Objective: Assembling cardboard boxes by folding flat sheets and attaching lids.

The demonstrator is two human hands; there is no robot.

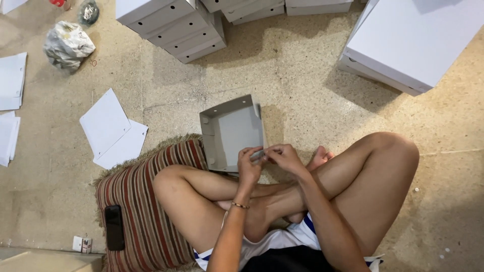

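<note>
nearest are the crossed bare legs (282,201) of a person sitting on the floor (302,90), partly on a striped cushion (136,201) with a black phone (114,226) on it. just beyond the shins stands a half-folded grey cardboard box (229,133), open side up. the left hand (248,168) and right hand (285,157) are both pinched shut on the box's near edge flap. the board looks light, thin and bendy, easily creased; hold it by the flaps and corners. white flat sheets (112,130) lie to the left, finished white boxes (174,25) far off.
</note>
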